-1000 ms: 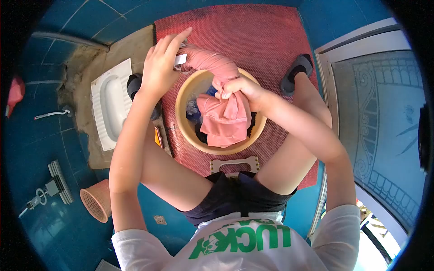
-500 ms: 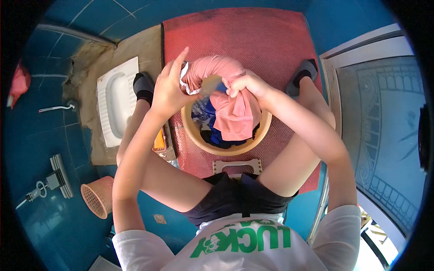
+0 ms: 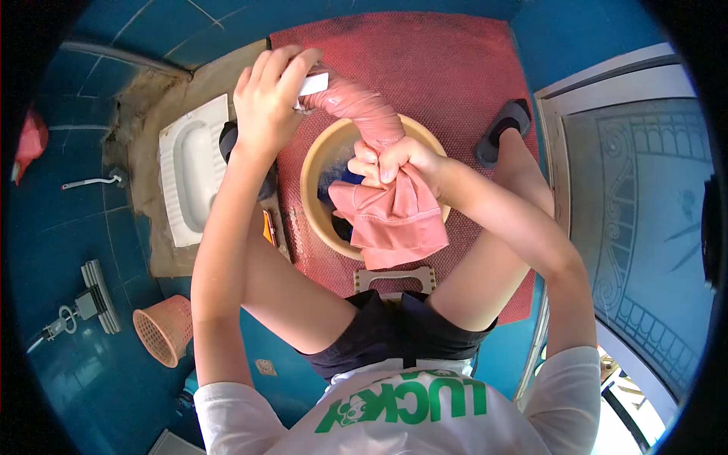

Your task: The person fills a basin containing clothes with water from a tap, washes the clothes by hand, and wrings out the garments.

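A wet-looking pink garment (image 3: 398, 220) is stretched between my hands, over and beyond the basin (image 3: 309, 216). My left hand (image 3: 273, 98) is wrapped around its upper end, where a white label or patch shows at the fingers. From there the cloth runs as a tight, twisted roll to my right hand (image 3: 409, 163), which is closed around its middle in a fist. Below that fist the loose part hangs in folds over the basin. Dark blue and black cloth (image 3: 343, 227) lies in the yellowish basin, partly hidden by the pink garment.
A small folding stool (image 3: 394, 279) stands between my legs on the red mat (image 3: 425, 61). To the left is a white squat toilet (image 3: 189, 174). An orange perforated basket (image 3: 163, 331) and a squeegee-like mop head (image 3: 101, 296) are farther left. A glazed door (image 3: 644, 197) borders the right.
My left hand has moved up and left, pulling the garment into a straighter, tighter twist. My right hand has shifted slightly down, and the hanging part of the garment sits lower.
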Available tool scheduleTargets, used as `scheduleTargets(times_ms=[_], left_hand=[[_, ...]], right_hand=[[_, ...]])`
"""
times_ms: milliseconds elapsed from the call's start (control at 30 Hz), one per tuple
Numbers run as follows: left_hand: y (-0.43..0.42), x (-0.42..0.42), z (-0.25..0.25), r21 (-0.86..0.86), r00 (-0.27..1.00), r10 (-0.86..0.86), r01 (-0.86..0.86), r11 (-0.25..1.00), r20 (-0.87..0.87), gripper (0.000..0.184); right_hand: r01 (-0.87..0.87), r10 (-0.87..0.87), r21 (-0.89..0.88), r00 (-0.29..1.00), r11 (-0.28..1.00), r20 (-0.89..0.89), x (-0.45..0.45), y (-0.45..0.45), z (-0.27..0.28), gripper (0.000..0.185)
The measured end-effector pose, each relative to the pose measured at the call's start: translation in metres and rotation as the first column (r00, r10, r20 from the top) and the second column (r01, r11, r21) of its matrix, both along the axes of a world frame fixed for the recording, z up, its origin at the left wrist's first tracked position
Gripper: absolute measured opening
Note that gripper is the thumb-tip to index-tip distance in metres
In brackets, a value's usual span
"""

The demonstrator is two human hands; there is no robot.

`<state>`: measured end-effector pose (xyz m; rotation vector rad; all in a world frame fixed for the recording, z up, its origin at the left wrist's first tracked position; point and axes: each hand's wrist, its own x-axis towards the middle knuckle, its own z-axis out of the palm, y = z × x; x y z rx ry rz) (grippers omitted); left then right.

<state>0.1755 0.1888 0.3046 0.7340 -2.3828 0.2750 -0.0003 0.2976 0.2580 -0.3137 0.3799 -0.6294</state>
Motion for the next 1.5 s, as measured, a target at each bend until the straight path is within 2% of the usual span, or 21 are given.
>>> scheduleTargets(times_ms=[67,367,700,867,1000,1167,1233,1433,1500], left_hand=[[-0.001,-0.006,0.002,-0.014,0.997,0.003,-0.004,1.000,-0.074,0.051],[-0.009,-0.021,-0.006,-0.027,0.988,-0.043,0.039,0.999,-0.146,0.048],[-0.007,-0.023,-0.014,-0.048,0.991,0.006,-0.012,0.999,-0.137,0.047],[-0.008,-0.021,-0.013,-0.086,0.986,-0.048,0.034,0.996,-0.159,0.044],[-0.004,-0.019,-0.011,-0.055,0.990,-0.057,0.050,0.997,-0.133,0.042],[-0.005,-0.024,-0.011,-0.082,0.982,-0.074,0.061,0.995,-0.171,0.041],[-0.006,-0.025,-0.014,-0.101,0.982,-0.063,0.046,0.994,-0.180,0.036],[-0.001,-0.024,-0.017,-0.116,0.980,-0.073,0.052,0.992,-0.186,0.035],[0.000,-0.022,-0.020,-0.091,0.982,-0.077,0.062,0.994,-0.171,0.036]], right_hand=[[0.020,-0.019,-0.003,0.994,1.000,0.106,0.001,0.000,0.005,0.020],[0.062,-0.073,0.063,0.978,0.996,0.193,-0.002,0.005,0.013,0.019],[0.076,-0.089,0.076,0.979,0.994,0.184,-0.002,0.005,0.005,0.020],[0.101,-0.103,0.017,0.978,0.995,0.182,0.003,0.011,0.007,0.020],[0.067,-0.073,0.030,0.969,0.997,0.235,0.001,0.014,0.010,0.022],[0.061,-0.052,-0.039,0.980,0.997,0.194,-0.001,0.013,0.010,0.022],[0.071,-0.085,0.065,0.968,0.995,0.237,0.000,0.015,0.009,0.023],[0.061,-0.066,0.029,0.973,0.998,0.223,-0.005,0.020,0.001,0.022],[0.070,-0.072,0.024,0.988,0.997,0.135,-0.008,0.020,-0.002,0.022]])
